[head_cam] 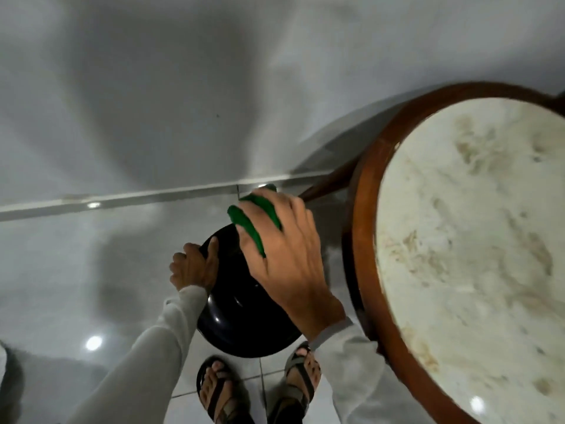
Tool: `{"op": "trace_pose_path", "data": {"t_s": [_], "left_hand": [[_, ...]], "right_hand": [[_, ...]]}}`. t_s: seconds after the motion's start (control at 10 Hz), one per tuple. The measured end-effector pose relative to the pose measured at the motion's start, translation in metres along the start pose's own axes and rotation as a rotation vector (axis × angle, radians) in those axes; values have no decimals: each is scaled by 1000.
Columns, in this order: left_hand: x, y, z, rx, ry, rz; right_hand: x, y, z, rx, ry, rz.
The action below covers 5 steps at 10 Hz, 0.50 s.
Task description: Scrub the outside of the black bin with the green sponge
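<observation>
Both hands engaged: left hand (195, 264) clamped on the black bin (235, 307), which stands on the tiled floor (76, 270); right hand (287, 249) closed over the green sponge (249, 223) against the bin's far side. Round desk (474, 240) crowds the bin just beside it; sandalled feet (260, 387) near it.

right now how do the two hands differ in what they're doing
The left hand grips the black bin's side, bare; the right hand lies flat over the green sponge, fingers spread. The left sits lower, the right higher, nearer the round table. Both wear pale long sleeves.
</observation>
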State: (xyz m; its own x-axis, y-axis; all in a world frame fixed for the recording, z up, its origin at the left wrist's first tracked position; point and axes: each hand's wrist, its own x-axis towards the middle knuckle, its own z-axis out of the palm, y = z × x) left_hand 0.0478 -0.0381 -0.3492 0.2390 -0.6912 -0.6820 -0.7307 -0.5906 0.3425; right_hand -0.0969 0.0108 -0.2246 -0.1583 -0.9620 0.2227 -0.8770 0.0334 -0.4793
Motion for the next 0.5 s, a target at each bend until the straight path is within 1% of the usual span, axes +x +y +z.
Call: {"op": "trace_pose_path", "data": {"t_s": [0.1,0.2,0.3,0.4,0.5], "left_hand": [[-52,24,-26,76,94,335],[-112,57,-49,224,374,801],[-166,86,-61,417,508,1051],[-199,120,-82,610,517,1125],[-239,149,-120,689,587,1233]], "right_hand": [[5,7,-64,-105,194,-3],[-1,45,-120,-292,276,174],[-20,83,-151,-398,114,419],[-31,99,-167,-445,-248,545],[-28,83,-200,-448,-231,476]]}}
